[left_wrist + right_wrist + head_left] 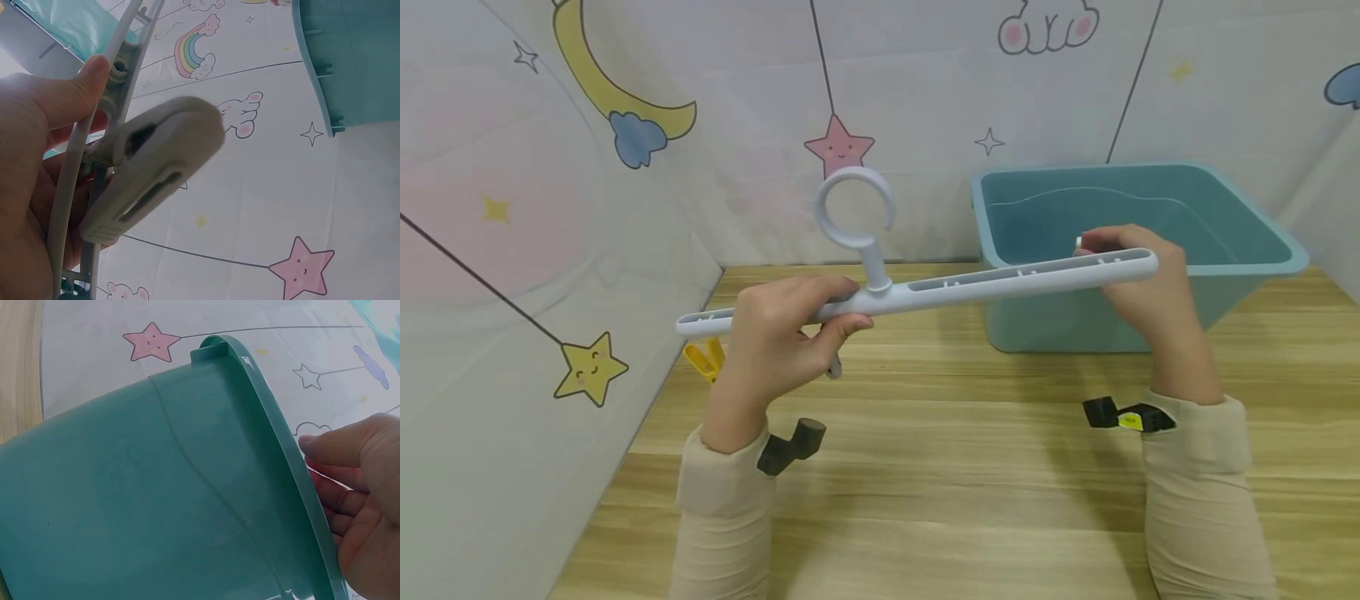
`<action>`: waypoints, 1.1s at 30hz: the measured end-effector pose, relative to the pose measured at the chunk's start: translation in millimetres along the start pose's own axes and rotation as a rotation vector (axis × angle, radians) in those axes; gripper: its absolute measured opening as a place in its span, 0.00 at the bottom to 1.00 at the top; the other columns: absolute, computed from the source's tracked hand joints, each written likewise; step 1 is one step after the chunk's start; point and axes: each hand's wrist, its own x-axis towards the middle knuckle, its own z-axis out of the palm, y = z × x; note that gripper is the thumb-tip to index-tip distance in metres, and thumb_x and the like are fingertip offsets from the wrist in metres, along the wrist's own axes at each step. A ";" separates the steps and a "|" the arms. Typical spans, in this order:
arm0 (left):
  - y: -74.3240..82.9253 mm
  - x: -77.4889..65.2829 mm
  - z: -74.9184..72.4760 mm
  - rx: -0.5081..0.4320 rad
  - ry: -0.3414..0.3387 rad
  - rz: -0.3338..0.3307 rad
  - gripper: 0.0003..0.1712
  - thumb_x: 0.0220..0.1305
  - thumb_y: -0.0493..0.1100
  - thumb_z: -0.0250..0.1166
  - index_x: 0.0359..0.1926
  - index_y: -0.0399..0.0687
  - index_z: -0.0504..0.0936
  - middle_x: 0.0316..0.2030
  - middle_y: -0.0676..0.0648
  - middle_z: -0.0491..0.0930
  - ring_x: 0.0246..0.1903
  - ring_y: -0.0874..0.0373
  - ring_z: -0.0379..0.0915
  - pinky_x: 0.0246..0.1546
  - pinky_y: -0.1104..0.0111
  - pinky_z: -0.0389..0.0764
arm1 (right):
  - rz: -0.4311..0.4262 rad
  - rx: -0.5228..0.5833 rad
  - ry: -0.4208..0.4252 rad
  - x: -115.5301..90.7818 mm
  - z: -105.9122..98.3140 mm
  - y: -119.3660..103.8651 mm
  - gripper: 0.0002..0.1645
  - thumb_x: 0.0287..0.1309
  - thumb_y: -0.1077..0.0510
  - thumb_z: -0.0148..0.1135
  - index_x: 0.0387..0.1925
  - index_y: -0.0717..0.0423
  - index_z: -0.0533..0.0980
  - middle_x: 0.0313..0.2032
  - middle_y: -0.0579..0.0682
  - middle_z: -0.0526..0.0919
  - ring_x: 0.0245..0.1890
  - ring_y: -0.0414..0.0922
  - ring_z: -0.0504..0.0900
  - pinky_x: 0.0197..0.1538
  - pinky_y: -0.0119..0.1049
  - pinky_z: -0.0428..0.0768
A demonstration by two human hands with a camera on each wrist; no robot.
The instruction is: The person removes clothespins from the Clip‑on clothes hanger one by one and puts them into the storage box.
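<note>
My left hand (782, 333) grips a light grey plastic hanger (970, 287) near its middle, thumb and fingers on opposite sides of the bar. The hanger's round hook (820, 212) points up and its right end tilts slightly higher. Below the bar hangs a grey clip (156, 169), seen large in the left wrist view. My right hand (1150, 283) is by the near rim of a teal bin (1067, 321), its fingers loosely bent. A small white spot shows at its fingertips; what it is I cannot tell. In the right wrist view the bin's rim partly hides these fingers.
The bin stands at the back right of the wooden table (940, 483), against a patterned white cloth (917, 92). A yellow clip-like object (704, 360) shows behind my left hand, near the left cloth wall. Black wrist cameras (793, 446) sit on both sleeves.
</note>
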 end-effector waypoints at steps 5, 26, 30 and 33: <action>-0.7 -0.7 0.9 0.006 -0.005 -0.006 0.25 0.67 0.57 0.59 0.34 0.37 0.82 0.25 0.46 0.84 0.17 0.61 0.69 0.16 0.72 0.65 | -0.016 0.016 0.009 -0.8 -1.2 0.2 0.26 0.65 0.45 0.57 0.56 0.58 0.77 0.52 0.57 0.80 0.42 0.31 0.71 0.42 0.24 0.69; -0.8 -1.8 6.9 0.025 -0.010 0.000 0.25 0.67 0.57 0.58 0.35 0.36 0.82 0.24 0.46 0.83 0.16 0.59 0.71 0.15 0.70 0.69 | -0.217 0.519 0.429 -16.1 -38.9 -17.1 0.09 0.63 0.69 0.56 0.39 0.67 0.82 0.32 0.41 0.84 0.36 0.38 0.82 0.46 0.25 0.76; -0.5 -1.9 8.9 0.028 -0.023 0.007 0.24 0.68 0.56 0.58 0.35 0.37 0.82 0.23 0.47 0.83 0.16 0.60 0.70 0.15 0.71 0.69 | -0.342 0.650 0.445 -24.6 -39.4 -28.5 0.08 0.60 0.72 0.57 0.36 0.73 0.81 0.30 0.46 0.85 0.34 0.40 0.82 0.46 0.27 0.77; 0.1 -1.6 10.7 0.027 -0.031 0.012 0.23 0.68 0.56 0.59 0.34 0.37 0.82 0.24 0.47 0.83 0.17 0.61 0.70 0.16 0.71 0.69 | -0.443 0.761 0.428 -31.3 -38.1 -38.0 0.07 0.56 0.75 0.57 0.34 0.77 0.80 0.30 0.50 0.86 0.33 0.42 0.82 0.46 0.27 0.78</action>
